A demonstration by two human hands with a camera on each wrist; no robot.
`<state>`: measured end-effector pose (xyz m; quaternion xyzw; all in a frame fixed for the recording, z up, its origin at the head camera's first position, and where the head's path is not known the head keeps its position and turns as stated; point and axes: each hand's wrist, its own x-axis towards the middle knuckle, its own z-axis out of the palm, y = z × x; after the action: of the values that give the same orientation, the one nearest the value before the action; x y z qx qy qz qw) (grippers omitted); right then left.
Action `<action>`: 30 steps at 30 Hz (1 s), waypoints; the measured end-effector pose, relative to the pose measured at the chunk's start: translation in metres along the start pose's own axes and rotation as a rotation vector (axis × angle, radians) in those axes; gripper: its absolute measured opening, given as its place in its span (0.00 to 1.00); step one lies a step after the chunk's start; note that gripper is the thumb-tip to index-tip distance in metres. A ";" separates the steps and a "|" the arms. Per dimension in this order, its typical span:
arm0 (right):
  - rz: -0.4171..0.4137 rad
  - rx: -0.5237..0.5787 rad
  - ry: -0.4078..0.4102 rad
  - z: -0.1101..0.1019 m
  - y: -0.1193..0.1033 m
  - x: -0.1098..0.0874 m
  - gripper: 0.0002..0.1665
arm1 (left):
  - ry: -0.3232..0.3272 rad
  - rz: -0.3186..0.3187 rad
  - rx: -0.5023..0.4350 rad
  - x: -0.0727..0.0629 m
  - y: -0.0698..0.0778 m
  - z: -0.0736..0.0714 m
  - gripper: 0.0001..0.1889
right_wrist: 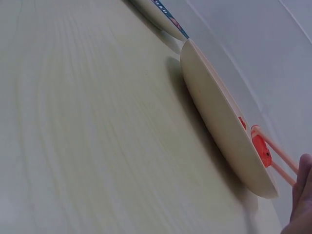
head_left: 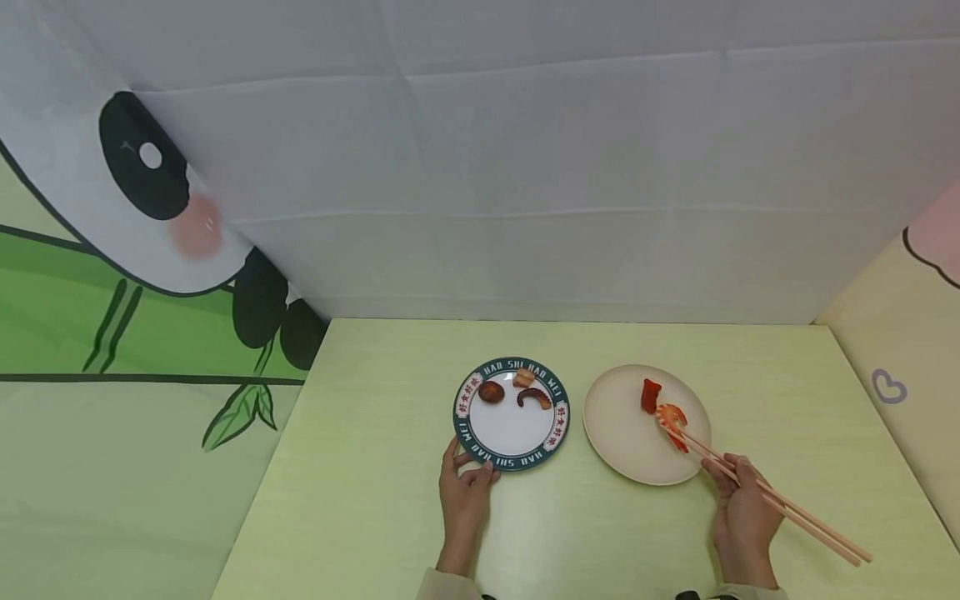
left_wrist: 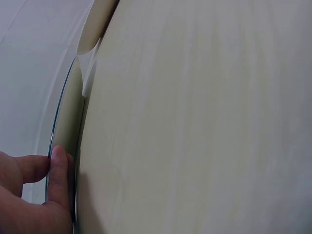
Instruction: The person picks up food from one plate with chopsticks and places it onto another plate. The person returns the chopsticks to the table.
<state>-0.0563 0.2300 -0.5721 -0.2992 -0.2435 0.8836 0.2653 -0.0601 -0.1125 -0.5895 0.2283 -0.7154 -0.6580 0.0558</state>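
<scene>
My right hand (head_left: pixel 745 518) grips chopsticks (head_left: pixel 810 520), tips at the shrimp (head_left: pixel 672 414), three o'clock on the beige plate (head_left: pixel 622 433); it's likely light and slick, best pinched mid-body. My left hand (head_left: pixel 465 500) pinches the patterned plate (head_left: pixel 510 433) at seven o'clock.

A narrow strip of tabletop (head_left: pixel 577 517) gave passage between the green-rimmed plate (head_left: pixel 510 427) and cream plate (head_left: pixel 618 429). Chopsticks (head_left: pixel 817 520) and right fingers (head_left: pixel 722 477) barred the latter's near-right edge; left fingers (head_left: pixel 450 460) blocked the former's near-left rim.
</scene>
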 end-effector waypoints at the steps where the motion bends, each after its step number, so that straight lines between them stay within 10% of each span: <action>1: -0.006 -0.005 0.002 0.000 0.001 0.000 0.16 | 0.002 -0.002 -0.001 0.000 0.000 0.000 0.41; 30: -0.071 -0.193 0.005 -0.006 0.006 0.003 0.14 | 0.001 -0.003 -0.019 0.001 -0.002 0.000 0.41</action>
<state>-0.0561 0.2289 -0.5815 -0.3167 -0.3372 0.8454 0.2670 -0.0609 -0.1125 -0.5915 0.2293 -0.7087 -0.6647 0.0574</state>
